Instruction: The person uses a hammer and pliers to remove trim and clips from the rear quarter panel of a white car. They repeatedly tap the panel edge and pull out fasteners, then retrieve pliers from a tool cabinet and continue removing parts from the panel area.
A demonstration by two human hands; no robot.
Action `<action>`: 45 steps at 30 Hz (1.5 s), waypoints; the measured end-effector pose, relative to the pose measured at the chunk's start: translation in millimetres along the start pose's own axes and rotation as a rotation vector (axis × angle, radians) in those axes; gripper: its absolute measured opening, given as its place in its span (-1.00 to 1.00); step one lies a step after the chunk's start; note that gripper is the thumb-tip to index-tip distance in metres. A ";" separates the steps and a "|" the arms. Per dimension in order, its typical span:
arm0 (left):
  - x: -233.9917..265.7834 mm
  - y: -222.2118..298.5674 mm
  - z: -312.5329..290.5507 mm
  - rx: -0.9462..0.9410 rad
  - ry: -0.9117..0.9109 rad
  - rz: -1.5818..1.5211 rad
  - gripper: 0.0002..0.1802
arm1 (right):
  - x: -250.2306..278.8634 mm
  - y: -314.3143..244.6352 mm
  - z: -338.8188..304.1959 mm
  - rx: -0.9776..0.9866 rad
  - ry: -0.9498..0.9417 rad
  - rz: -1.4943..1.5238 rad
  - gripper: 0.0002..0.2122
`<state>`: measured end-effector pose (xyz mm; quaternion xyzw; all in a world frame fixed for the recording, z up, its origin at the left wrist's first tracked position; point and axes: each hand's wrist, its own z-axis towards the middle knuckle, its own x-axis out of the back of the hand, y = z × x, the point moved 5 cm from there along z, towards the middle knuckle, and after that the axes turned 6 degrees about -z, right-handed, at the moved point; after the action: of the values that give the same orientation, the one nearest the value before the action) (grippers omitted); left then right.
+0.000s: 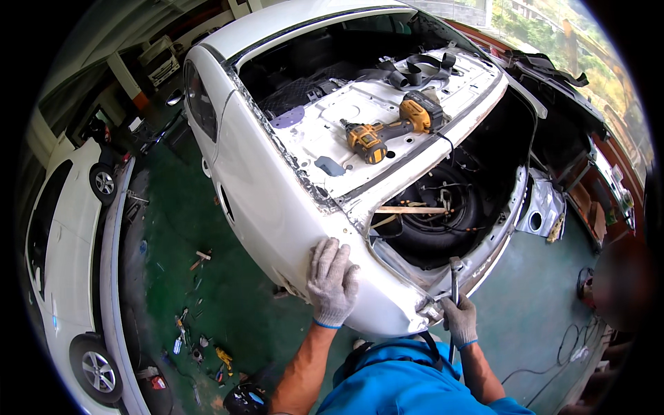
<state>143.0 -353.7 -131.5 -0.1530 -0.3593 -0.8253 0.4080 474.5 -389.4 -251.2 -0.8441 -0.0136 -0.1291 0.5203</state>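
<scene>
My left hand (pixel 332 282), in a grey-white knit glove with a blue cuff, lies flat on the white rear side panel (pixel 280 221) of a car, fingers stretched forward. In my gloved right hand (pixel 460 319) is a long metal bar (pixel 455 277) with a short bent head, held roughly upright at the car's rear corner. Its lower end runs down beside my blue clothing. Close to this hand, the body's bare corner edge (pixel 430 308) looks rough and bent. The trunk lies uncovered ahead, with a black spare tire (pixel 443 238) inside.
A yellow-black cordless impact wrench (pixel 370 142) rests on the bare rear shelf, near a purple sanding disc (pixel 288 117) and black belts (pixel 422 69). Tools, including a yellow drill (pixel 224 360), litter the green floor at left. Another white car (pixel 72 235) stands there. Cables (pixel 553 366) trail at right.
</scene>
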 end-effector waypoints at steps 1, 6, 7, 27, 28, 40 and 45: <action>0.9 -0.8 -0.9 0.004 0.006 0.010 -0.54 | 1.0 3.1 -1.7 -0.004 0.010 -0.005 -0.79; 3.8 -2.4 -3.7 0.006 -0.020 0.064 -0.51 | 9.7 20.0 -12.5 -0.046 0.063 -0.010 -0.81; 3.9 -2.7 -4.4 -0.002 -0.017 0.057 -0.51 | 12.1 22.1 -16.1 -0.054 0.077 -0.036 -0.79; 12.5 -13.0 -20.1 -0.041 0.032 -0.057 -0.56 | 49.5 123.0 -100.8 -0.197 0.251 -0.282 -0.74; 13.2 -14.2 -22.8 -0.037 0.036 -0.070 -0.55 | 52.4 131.8 -103.2 -0.207 0.256 -0.299 -0.74; 14.6 -12.8 -35.1 -0.026 0.036 0.010 -0.57 | 140.4 309.0 -110.5 -0.572 0.217 -0.815 -0.58; 17.6 -27.6 -15.1 0.019 0.028 0.020 -0.61 | 159.8 354.7 -97.8 -0.553 0.174 -0.850 -0.55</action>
<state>111.0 -363.1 -145.3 -0.1409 -0.3598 -0.8197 0.4229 664.8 -655.9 -482.8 -0.8561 -0.2777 -0.3976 0.1783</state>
